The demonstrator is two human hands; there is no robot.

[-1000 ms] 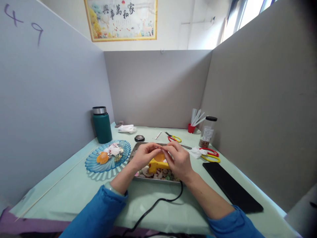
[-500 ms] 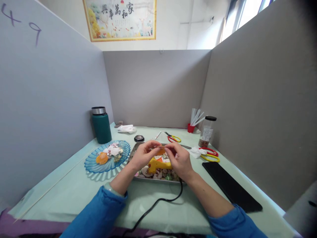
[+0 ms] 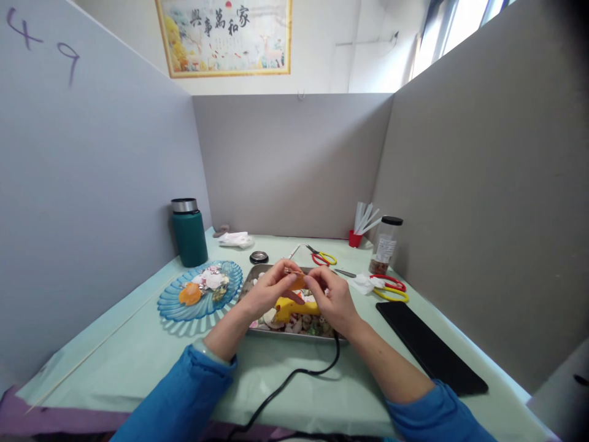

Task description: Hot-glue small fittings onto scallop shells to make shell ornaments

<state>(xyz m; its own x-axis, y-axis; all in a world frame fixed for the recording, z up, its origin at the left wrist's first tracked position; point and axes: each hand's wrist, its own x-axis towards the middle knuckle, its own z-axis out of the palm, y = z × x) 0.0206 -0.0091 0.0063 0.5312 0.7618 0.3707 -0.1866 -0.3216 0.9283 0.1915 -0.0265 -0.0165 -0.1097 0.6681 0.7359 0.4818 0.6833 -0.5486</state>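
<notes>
Pinched between my left hand [image 3: 275, 284] and my right hand [image 3: 335, 296] is a thin orange piece that looks like a seashell [image 3: 299, 281]. Fingers cover much of it. Both hands are closed, thumbs against fingertips, above a metal tray [image 3: 294, 336] of shells and small stones. In the tray lies a yellow hot glue gun [image 3: 294, 309], partly behind my right hand, with its black cord [image 3: 306, 371] running toward the table's front edge. Left of my left hand is a blue scalloped plate [image 3: 172, 310] holding an orange shell [image 3: 190, 294] and pale pieces.
A green bottle [image 3: 189, 236] stands back left, near a round black lid [image 3: 259, 257]. Scissors [image 3: 324, 256], tweezers [image 3: 345, 272], a red cup of glue sticks [image 3: 354, 239], a clear jar [image 3: 385, 245], larger scissors [image 3: 393, 294] and a black slab [image 3: 427, 344] sit rightward. Grey partitions [image 3: 294, 166] enclose the table.
The orange piece has turned and shows more of its face between my fingers. My left fingers have shifted slightly; both hands stay over the tray.
</notes>
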